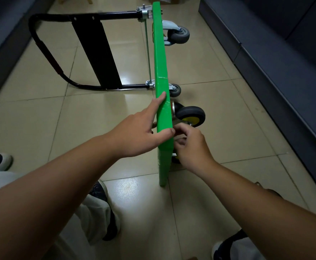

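Left grip (pixel 140 134) clasps the green deck (pixel 160 53) (tipped on edge); right grip (pixel 192 147) pinches at the caster (pixel 190 116).

The floor (pixel 41 119) consists of large, glossy beige tiles with thin dark grout lines that run on a diagonal through the view. Overhead light produces bright reflections on the tiles, the largest a glare patch (pixel 129 186) in the near part of the floor. Dark blue-grey upholstered furniture borders the floor on the right (pixel 284 62) and on the left (pixel 1 25), forming a narrow aisle.
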`<control>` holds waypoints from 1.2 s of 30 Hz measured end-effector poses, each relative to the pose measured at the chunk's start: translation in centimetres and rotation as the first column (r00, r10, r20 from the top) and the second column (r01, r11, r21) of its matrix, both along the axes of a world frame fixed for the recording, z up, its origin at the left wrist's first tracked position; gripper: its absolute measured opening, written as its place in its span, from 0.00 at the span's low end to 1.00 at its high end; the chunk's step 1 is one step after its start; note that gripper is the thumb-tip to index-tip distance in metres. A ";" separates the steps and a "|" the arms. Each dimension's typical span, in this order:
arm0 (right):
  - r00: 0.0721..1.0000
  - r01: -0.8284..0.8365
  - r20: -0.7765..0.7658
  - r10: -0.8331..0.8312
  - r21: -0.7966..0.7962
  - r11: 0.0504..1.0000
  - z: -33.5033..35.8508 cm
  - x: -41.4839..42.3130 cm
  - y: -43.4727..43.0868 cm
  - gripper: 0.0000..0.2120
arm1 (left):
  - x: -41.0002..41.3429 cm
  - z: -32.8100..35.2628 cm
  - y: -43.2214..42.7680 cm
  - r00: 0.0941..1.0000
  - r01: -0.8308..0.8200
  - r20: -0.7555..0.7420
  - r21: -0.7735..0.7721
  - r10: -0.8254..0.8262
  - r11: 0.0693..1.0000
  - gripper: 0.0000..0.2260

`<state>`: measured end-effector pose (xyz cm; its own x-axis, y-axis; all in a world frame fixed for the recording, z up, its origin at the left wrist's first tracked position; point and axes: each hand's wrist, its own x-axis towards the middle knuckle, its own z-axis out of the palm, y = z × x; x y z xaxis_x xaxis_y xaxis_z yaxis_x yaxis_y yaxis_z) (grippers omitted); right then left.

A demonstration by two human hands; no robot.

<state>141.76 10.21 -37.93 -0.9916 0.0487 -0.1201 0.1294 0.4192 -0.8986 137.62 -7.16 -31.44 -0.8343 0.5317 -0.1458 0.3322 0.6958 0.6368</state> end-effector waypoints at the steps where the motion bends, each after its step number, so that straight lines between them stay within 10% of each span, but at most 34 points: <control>1: 0.999 0.012 -0.043 -0.012 0.010 1.000 -0.6 -0.2 -0.2 0.11 | 0.0 0.0 0.0 1.000 0.002 -0.011 -0.004 -0.002 1.000 0.40; 7: 0.995 -0.057 -0.074 0.069 0.159 0.986 -1.2 0.9 1.5 0.12 | 0.3 0.6 0.3 0.999 0.037 -0.021 -0.072 -0.039 0.997 0.49; 14: 0.813 -0.375 0.582 0.027 0.488 0.788 0.5 4.9 7.9 0.05 | 0.2 0.6 0.3 0.999 0.040 -0.004 -0.049 -0.041 0.998 0.50; 21: 0.945 0.119 0.279 -0.171 0.193 0.974 6.3 1.4 4.8 0.04 | 0.1 0.6 0.2 0.999 0.042 0.011 -0.047 -0.042 0.998 0.51; 36: 0.961 0.098 0.273 -0.036 -0.217 0.971 8.8 0.4 0.6 0.06 | -0.1 0.2 0.0 0.999 -0.001 0.040 -0.004 0.002 1.000 0.36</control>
<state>142.12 10.84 -29.10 -0.9175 0.0544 -0.3940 0.3969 0.1910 -0.8978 137.53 -7.15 -31.22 -0.8285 0.5298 -0.1814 0.3053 0.6989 0.6468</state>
